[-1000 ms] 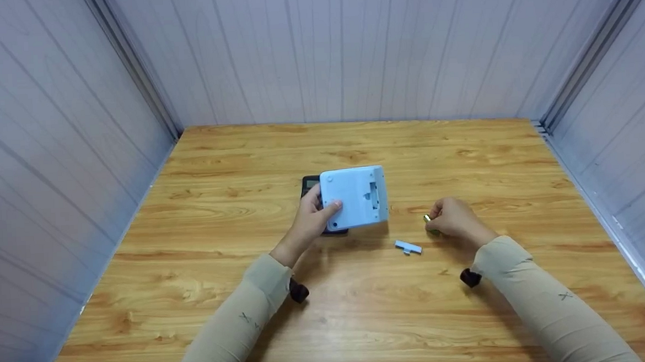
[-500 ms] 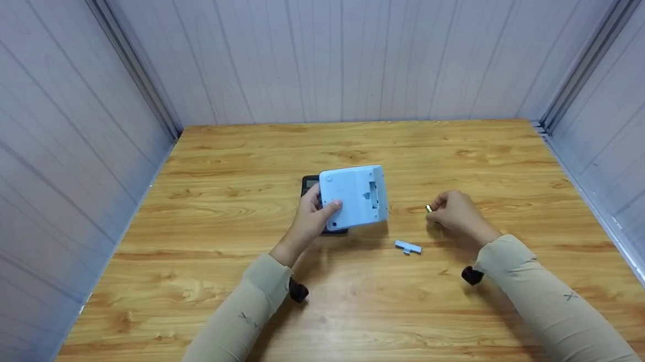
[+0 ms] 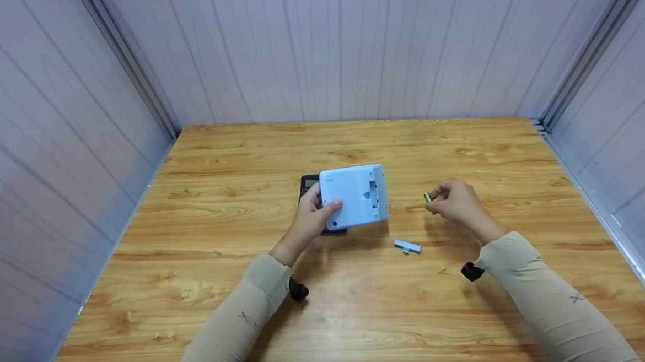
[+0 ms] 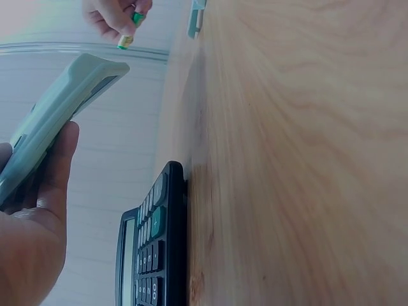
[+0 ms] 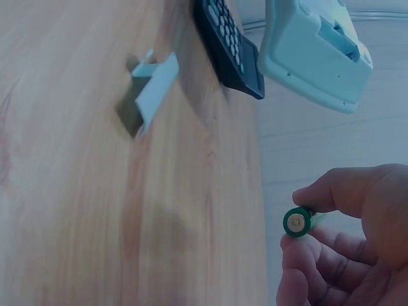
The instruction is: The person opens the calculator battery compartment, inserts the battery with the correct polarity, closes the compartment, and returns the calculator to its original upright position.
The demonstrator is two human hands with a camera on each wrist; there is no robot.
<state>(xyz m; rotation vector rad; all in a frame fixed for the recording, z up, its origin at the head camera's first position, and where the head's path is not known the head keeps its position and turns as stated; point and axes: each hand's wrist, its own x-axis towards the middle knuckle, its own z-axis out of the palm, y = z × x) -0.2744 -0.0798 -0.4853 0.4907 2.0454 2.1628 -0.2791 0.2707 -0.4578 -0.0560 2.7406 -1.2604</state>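
My left hand (image 3: 307, 220) grips a light blue calculator (image 3: 351, 196) by its left edge, thumb on the back, which faces up. A narrow battery slot (image 3: 374, 195) gapes near the calculator's right edge. To the right, my right hand (image 3: 459, 204) pinches a green battery (image 5: 298, 221) between thumb and fingers, raised above the table. The right wrist view shows the battery end-on. Between the hands, nearer the person, a small light blue battery cover (image 3: 407, 246) lies on the table. Partly hidden beneath the held calculator is a black calculator (image 4: 156, 245) with its keys up.
The wood-grain table (image 3: 223, 296) is bordered by pale panel walls (image 3: 315, 49) at the back and both sides. A black wrist camera (image 3: 298, 291) hangs under the left sleeve and another camera (image 3: 472, 271) under the right sleeve.
My right hand has lifted the battery up from near the table and moved slightly away from the person. The left hand and light blue calculator have stayed put.
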